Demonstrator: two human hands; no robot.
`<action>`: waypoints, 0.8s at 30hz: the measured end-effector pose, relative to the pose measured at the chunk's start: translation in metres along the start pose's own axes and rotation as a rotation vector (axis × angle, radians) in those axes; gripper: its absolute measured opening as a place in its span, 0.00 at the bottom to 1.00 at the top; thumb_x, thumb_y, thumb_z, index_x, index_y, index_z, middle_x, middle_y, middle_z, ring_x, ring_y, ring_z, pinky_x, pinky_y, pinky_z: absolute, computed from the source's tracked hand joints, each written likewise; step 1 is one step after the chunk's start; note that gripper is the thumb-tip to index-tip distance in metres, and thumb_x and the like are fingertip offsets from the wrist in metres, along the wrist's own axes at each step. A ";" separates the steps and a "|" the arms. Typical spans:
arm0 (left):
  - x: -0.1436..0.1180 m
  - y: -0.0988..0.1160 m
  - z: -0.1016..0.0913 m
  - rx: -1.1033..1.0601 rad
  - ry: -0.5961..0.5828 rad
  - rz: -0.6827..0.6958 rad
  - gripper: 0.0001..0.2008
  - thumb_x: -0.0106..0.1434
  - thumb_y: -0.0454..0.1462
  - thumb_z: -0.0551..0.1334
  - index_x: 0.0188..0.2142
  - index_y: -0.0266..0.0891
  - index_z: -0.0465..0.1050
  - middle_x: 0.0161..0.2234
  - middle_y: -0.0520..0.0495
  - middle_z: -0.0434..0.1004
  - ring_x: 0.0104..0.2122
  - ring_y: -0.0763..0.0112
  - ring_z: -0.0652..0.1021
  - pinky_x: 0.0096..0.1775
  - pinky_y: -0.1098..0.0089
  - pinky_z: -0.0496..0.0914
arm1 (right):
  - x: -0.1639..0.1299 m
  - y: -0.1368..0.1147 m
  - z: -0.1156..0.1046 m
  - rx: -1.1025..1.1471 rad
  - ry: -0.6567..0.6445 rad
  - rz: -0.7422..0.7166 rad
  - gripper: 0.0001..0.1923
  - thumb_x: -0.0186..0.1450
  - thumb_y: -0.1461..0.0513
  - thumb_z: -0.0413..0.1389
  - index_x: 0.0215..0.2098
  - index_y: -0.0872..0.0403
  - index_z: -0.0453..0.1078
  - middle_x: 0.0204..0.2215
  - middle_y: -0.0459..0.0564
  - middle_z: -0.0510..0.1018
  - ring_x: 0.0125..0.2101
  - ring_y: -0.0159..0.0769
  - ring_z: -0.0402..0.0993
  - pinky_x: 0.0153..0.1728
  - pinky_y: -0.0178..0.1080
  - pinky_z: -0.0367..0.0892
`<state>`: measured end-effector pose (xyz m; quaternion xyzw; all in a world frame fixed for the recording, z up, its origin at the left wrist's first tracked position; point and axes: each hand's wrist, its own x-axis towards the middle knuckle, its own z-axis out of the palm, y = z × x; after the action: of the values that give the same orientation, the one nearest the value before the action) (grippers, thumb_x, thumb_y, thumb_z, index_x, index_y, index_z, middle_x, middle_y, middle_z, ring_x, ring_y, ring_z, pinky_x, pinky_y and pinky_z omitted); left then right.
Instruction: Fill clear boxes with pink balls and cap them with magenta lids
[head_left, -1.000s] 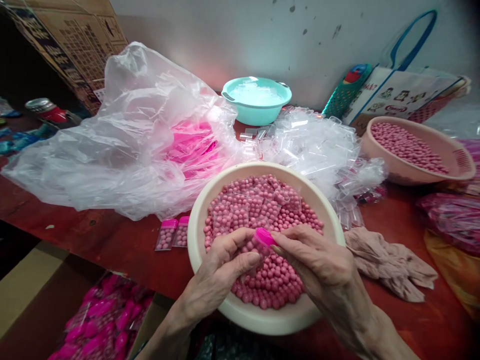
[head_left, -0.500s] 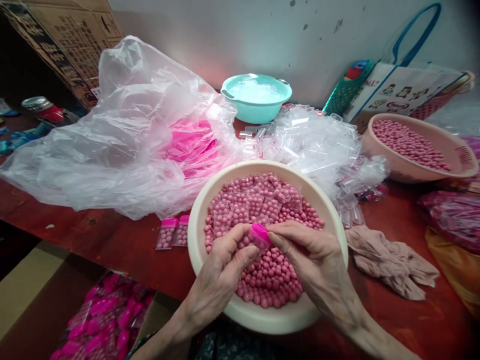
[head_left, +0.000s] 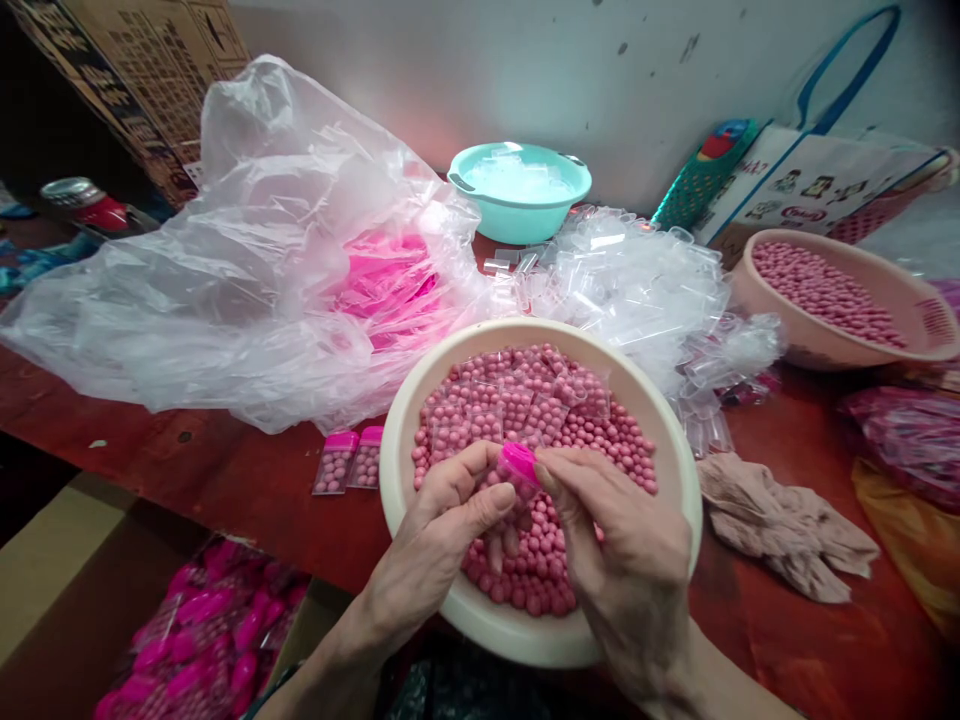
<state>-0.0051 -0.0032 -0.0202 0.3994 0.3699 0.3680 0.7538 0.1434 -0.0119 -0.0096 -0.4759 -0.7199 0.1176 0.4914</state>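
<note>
- Head view: a worn red table (head_left: 247, 490) stands against a pale wall (head_left: 525, 60) flecked with dark spots.
- At the front, a cream basin (head_left: 396, 470) holds pink beads (head_left: 525, 592) and bead-filled cases; two capped cases (head_left: 335, 466) lie just left of it.
- Behind: a crumpled clear plastic bag (head_left: 165, 290), a turquoise basin (head_left: 525, 218) and heaped empty cases (head_left: 630, 280).
- Right: a peach basin (head_left: 787, 340) and a rumpled cloth (head_left: 787, 525).
- Lower left, beneath the table edge, an open carton (head_left: 52, 610).
- Over the cream basin, the left hand (head_left: 439, 525) pinches a pink-capped case (head_left: 518, 464); the right hand's (head_left: 630, 545) fingertips touch its cap, whether gripping I cannot tell.
</note>
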 end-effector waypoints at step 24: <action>-0.003 0.000 0.006 0.070 0.114 0.054 0.06 0.64 0.37 0.57 0.40 0.38 0.67 0.24 0.55 0.64 0.21 0.82 0.64 0.20 0.81 0.59 | 0.001 -0.003 0.003 0.230 -0.001 0.261 0.11 0.61 0.70 0.55 0.38 0.51 0.75 0.33 0.48 0.80 0.33 0.34 0.77 0.36 0.36 0.73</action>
<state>-0.0010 -0.0076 -0.0173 0.4139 0.4141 0.3972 0.7067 0.1398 -0.0120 -0.0090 -0.5059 -0.6340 0.2623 0.5228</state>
